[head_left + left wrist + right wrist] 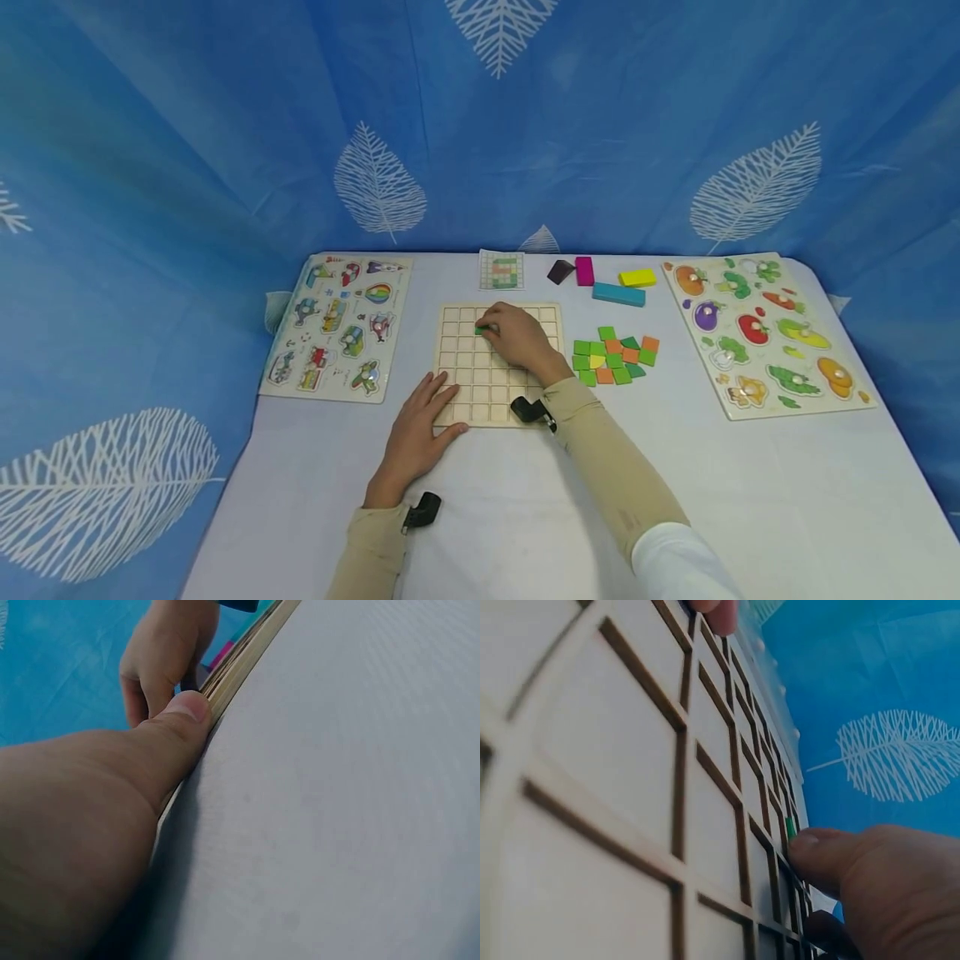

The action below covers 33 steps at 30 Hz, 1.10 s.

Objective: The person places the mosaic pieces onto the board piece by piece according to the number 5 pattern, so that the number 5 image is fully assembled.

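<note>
A wooden grid board (pixel 480 393) lies flat at the middle of the table. Over its upper part, my right hand (pixel 519 335) pinches a small green tile (pixel 479 330) between thumb and fingers. Only a sliver of that tile (pixel 790 827) shows past the thumb in the right wrist view, close to the grid. My left hand (pixel 417 427) rests on the board's lower left corner with its fingers stretched out. The left wrist view has the left thumb (pixel 176 724) against the board's edge. The visible grid cells hold no tiles; the hands cover some cells.
Right of the board lie several loose green, orange and yellow tiles (pixel 614 357). A pattern card (pixel 501 271) sits behind it, with a blue block (pixel 618 294), a yellow block (pixel 637 277), a magenta block (pixel 585 271) and a dark block (pixel 559 272). A vehicle puzzle (pixel 337 329) and a vegetable puzzle (pixel 765 333) flank these.
</note>
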Tool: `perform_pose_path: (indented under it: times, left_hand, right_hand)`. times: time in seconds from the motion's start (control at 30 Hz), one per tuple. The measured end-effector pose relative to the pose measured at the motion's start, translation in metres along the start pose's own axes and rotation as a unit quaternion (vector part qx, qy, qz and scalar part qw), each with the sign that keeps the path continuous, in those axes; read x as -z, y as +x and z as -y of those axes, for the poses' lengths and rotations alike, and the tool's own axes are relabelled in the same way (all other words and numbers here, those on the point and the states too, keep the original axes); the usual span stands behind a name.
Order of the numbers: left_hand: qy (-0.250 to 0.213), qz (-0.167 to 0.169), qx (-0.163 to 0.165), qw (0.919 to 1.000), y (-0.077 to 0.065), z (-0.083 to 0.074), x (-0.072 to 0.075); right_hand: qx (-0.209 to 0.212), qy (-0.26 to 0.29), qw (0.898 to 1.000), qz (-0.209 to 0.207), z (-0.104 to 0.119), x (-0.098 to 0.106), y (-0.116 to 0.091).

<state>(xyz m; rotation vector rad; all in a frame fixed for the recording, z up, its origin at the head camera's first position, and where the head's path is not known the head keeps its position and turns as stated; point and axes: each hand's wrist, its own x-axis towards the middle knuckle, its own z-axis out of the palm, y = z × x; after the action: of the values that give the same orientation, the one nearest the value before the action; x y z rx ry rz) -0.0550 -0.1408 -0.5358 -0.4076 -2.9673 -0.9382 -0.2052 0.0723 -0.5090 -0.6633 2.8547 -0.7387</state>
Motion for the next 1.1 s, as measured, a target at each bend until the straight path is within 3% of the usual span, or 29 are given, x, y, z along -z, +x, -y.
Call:
perform_pose_path:
  times: [0.2,0.37,0.57,0.67,0.83,1.0,1.1]
  left_hand:
    - [0.002,-0.012,-0.015,0.9998,0.0,0.002,-0.001]
    - [0.002,-0.003,-0.011,0.9999,0.0,0.001,0.0]
    - [-0.004,-0.003,-0.012,0.9999,0.0,-0.001,0.002]
    - [-0.008,0.002,-0.005,0.9999,0.001,-0.002,0.001]
    - [-0.004,0.01,0.008,0.9999,0.001,0.0,-0.002]
    - [0.001,0.014,0.011,0.9998,0.001,0.0,-0.001]
    - [-0.004,0.012,0.015,0.9998,0.001,-0.001,0.0]
  right_hand:
    - [0.011,-0.054,0.998,-0.006,0.003,-0.002,-0.003]
    - [0.018,-0.085,0.996,0.001,0.002,-0.002,-0.01]
    - [0.025,-0.073,0.997,-0.004,-0.008,0.006,-0.027]
    - [0.019,-0.047,0.998,-0.022,-0.024,0.014,-0.047]
    - [-0.056,0.002,0.997,-0.06,-0.063,0.033,-0.097]
    - [-0.137,0.023,0.982,-0.125,-0.104,0.053,-0.146]
    - [-0.156,0.022,0.973,-0.17,-0.124,0.063,-0.164]
